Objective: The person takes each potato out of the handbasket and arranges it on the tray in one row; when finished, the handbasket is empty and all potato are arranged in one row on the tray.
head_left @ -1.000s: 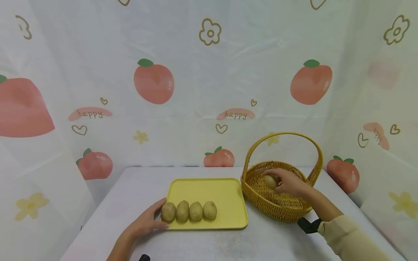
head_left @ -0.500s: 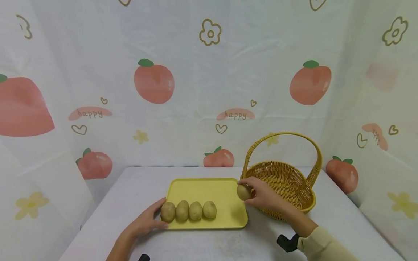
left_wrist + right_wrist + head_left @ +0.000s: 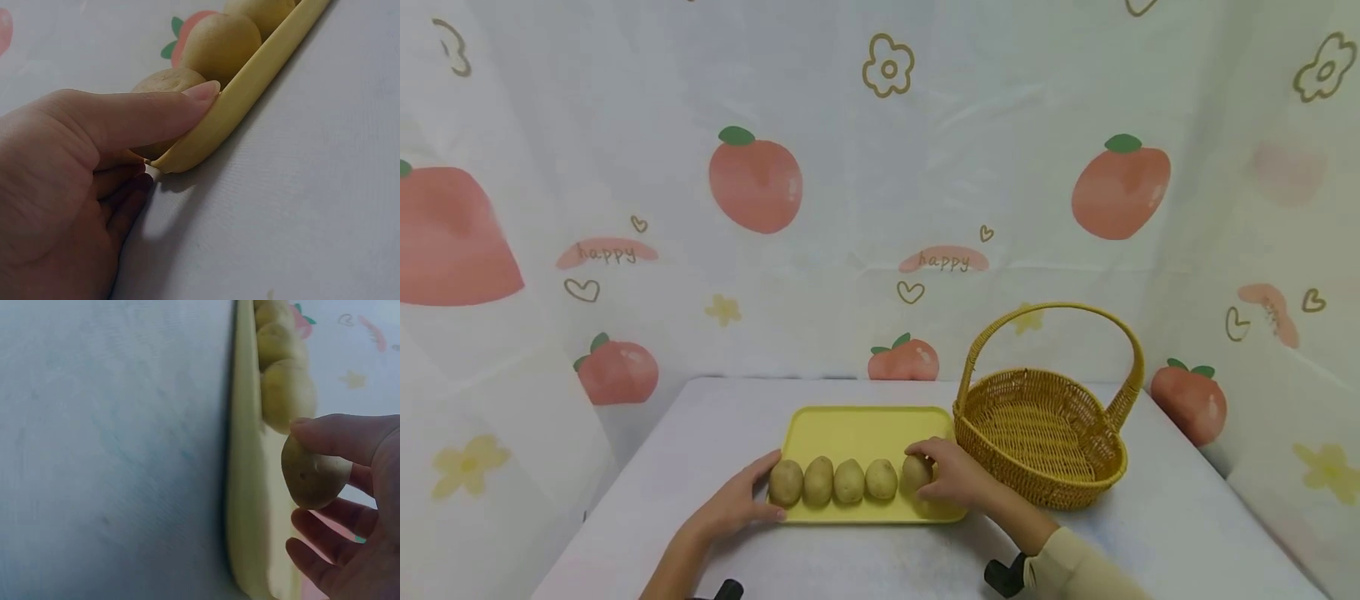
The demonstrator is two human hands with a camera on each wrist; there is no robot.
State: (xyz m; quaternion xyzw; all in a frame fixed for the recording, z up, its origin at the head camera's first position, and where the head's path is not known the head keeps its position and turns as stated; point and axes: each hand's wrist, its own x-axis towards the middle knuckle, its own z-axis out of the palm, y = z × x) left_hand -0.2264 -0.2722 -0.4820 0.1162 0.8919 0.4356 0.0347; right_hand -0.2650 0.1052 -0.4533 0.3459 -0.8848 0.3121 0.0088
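My right hand (image 3: pixel 958 477) pinches a potato (image 3: pixel 312 472) between thumb and fingers, over the right part of the yellow tray (image 3: pixel 865 433). To its left, several potatoes stand in a row along the tray's front; the closest is this potato (image 3: pixel 882 480). My left hand (image 3: pixel 733 504) grips the tray's left end, next to the leftmost potato (image 3: pixel 786 483). In the left wrist view the thumb (image 3: pixel 156 115) lies over the tray's rim, with curled fingers at the corner below. Whether the held potato touches the tray cannot be told.
A wicker basket (image 3: pixel 1037 454) with a tall arched handle stands just right of the tray, with no potato visible in it. White table surface (image 3: pixel 850 562) lies in front of the tray. A printed curtain (image 3: pixel 850 167) closes off the back and sides.
My right hand has carried the potato out of the basket, leftward past the basket's rim, and down beside the row on the tray. My left hand has stayed at the tray's end.
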